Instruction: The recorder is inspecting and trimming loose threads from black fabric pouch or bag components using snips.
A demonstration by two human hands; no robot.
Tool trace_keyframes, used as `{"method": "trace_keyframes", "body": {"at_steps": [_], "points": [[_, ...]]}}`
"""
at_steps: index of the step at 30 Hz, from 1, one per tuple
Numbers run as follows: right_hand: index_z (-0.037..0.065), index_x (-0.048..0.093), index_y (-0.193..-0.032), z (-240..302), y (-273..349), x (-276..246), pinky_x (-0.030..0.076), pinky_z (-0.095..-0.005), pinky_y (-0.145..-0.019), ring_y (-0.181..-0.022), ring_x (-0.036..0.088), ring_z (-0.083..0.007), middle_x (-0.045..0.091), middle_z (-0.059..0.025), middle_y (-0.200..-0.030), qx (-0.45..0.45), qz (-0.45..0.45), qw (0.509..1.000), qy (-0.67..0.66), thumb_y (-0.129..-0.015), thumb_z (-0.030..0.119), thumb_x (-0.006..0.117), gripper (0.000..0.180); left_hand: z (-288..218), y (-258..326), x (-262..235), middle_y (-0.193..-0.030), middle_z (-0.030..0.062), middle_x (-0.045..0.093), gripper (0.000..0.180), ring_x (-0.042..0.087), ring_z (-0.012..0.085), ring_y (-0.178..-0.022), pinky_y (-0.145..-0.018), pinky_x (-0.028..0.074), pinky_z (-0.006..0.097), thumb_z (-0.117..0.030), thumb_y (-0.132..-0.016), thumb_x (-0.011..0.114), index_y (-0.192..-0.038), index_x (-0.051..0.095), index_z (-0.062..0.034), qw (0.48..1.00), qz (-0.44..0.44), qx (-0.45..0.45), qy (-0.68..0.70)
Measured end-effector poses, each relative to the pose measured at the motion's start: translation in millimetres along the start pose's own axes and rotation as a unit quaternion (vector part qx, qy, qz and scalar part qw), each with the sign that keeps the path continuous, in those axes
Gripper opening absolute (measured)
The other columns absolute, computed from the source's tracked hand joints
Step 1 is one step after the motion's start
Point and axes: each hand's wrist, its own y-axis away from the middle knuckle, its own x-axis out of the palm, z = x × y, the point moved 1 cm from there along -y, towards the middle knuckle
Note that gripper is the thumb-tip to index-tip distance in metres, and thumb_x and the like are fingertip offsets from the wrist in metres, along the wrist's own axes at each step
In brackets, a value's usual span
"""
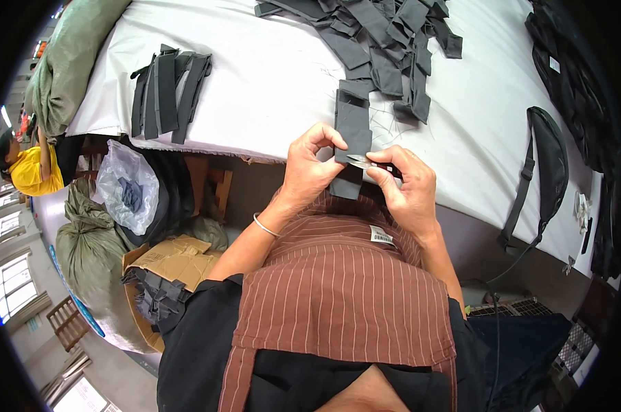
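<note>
A dark grey rectangular fabric strip [352, 130] is held upright at the near edge of the white-covered table [269, 89]. It is pinched at its left edge by the left hand [309, 168], while small metal snips [360, 162] are grasped in the right hand [408, 185] against its lower part. The strip looks light, soft and limp, so it is best gripped at an edge. A small white rectangular label [382, 235] is sewn on the brown striped apron [338, 288]. A brown cardboard box [169, 257] sits at the near left.

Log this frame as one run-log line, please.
left hand: pinches dark fabric piece | right hand: holds small snips at it | white table
</note>
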Motion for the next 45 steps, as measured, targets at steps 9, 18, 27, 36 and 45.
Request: {"method": "trace_keyframes", "body": {"at_steps": [9,18,27,36,45], "points": [[0.006,0.065,-0.083,1,-3,3,0.044,-0.0336,-0.056,-0.063,0.059,-0.0229,0.064,-0.0061,-0.071,-0.009,-0.006,1.000,0.014,-0.077,0.014,0.073,0.012,-3,-1,2,-0.087,-0.0011,0.056,0.023,0.057,0.0074,-0.086,-0.081,0.046,0.022,0.006,-0.074,0.073,-0.085,0.056,-0.0058,0.999,-0.007,0.020,-0.033],[0.002,0.065,-0.091,-20,3,-2,0.043,-0.0237,-0.061,-0.067,0.053,-0.0077,0.060,-0.0023,-0.073,0.144,-0.015,0.945,-0.293,-0.084,0.008,0.069,0.010,-2,-1,3,-0.083,0.0002,0.059,0.016,0.059,0.0089,-0.085,-0.080,0.048,0.024,0.005,-0.075,0.069,-0.082,0.057,-0.0034,0.999,-0.038,0.018,-0.001],[0.000,0.063,-0.095,-18,7,-4,0.043,-0.0212,-0.065,-0.073,0.053,-0.0056,0.060,0.0011,-0.080,0.137,0.024,0.951,-0.277,-0.085,0.003,0.067,0.011,-3,-1,1,-0.085,0.0011,0.058,0.018,0.059,0.0109,-0.087,-0.084,0.047,0.025,0.007,-0.074,0.068,-0.083,0.057,-0.0033,0.999,-0.031,0.024,0.016],[0.002,0.063,-0.085,13,-5,7,0.043,-0.0231,-0.057,-0.064,0.055,-0.0071,0.061,-0.0024,-0.071,0.047,0.003,0.979,-0.201,-0.075,-0.008,0.067,0.015,-4,4,5,-0.087,0.0047,0.061,0.034,0.062,0.0156,-0.092,-0.082,0.048,0.028,0.001,-0.073,0.071,-0.102,0.053,-0.0022,0.988,-0.111,0.056,-0.092],[0.005,0.067,-0.085,-2,-3,20,0.045,-0.0280,-0.053,-0.059,0.059,-0.0162,0.062,-0.0052,-0.069,-0.027,-0.015,0.995,-0.093,-0.062,-0.013,0.061,0.030,-14,1,4,-0.096,0.0022,0.062,0.020,0.056,0.0061,-0.084,-0.076,0.048,0.023,-0.015,-0.094,0.056,-0.107,0.060,-0.0006,0.945,0.018,-0.161,0.285]]}}
